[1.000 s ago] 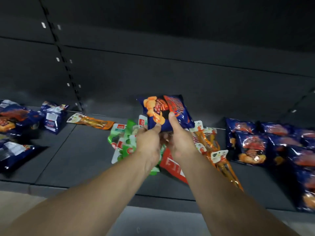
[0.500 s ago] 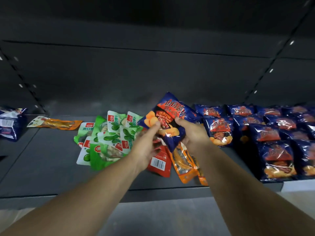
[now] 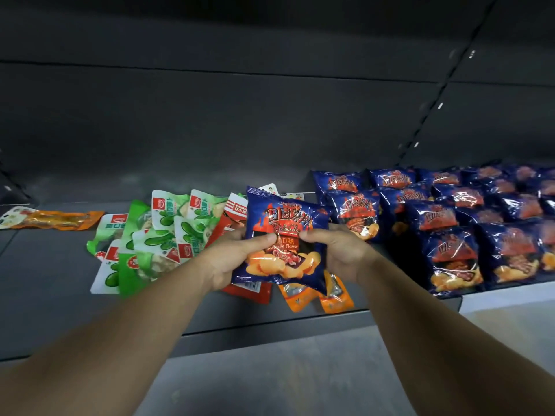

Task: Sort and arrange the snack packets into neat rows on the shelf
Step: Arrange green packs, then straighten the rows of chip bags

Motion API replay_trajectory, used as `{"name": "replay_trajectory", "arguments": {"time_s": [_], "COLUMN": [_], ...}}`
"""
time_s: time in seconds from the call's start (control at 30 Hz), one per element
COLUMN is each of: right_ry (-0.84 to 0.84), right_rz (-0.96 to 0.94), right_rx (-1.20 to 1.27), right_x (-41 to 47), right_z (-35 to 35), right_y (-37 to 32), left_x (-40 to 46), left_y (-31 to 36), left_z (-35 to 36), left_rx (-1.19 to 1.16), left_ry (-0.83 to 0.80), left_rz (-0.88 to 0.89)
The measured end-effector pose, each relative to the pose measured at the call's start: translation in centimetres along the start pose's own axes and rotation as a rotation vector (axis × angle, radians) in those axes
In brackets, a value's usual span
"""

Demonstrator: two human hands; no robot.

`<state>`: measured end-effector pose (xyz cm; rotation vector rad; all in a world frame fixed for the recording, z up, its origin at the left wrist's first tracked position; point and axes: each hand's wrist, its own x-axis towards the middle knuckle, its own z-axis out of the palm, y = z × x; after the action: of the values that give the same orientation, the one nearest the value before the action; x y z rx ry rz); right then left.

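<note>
Both your hands, left hand (image 3: 231, 259) and right hand (image 3: 345, 255), grip one blue chip packet (image 3: 283, 238) above the shelf (image 3: 54, 283), blue rows (image 3: 450, 223) at right look done, green packets (image 3: 150, 241), red and orange ones still unsorted.

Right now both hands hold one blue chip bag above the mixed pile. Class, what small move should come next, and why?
Probably carry the blue chip bag rightward and set it beside the blue bags in rows. The left hand and right hand both grip it, front facing up, over the green packets and orange packets, where it doesn't belong; its matching kind lies just to the right.
</note>
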<state>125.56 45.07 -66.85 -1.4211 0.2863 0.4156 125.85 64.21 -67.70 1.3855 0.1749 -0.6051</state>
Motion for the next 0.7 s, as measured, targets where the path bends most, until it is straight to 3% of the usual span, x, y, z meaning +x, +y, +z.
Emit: {"name": "replay_trajectory", "arguments": {"time_s": [0.3, 0.53, 0.7], "right_ry": [0.14, 0.66, 0.786], "right_rz": [0.0, -0.106, -0.093], "right_rx": [0.092, -0.111, -0.264], "right_x": [0.6, 1.2, 1.5], "right_z": [-3.3, -8.3, -11.6], "right_y": [2.0, 2.9, 3.4], "left_x": [3.5, 7.6, 9.6], "left_y": [-1.6, -2.9, -4.2], "left_z": [4.0, 12.6, 16.5], "left_rx": [0.027, 0.016, 0.13], "left_ry": [0.195, 0.279, 0.319], "left_rz": [0.064, 0.087, 0.161]}}
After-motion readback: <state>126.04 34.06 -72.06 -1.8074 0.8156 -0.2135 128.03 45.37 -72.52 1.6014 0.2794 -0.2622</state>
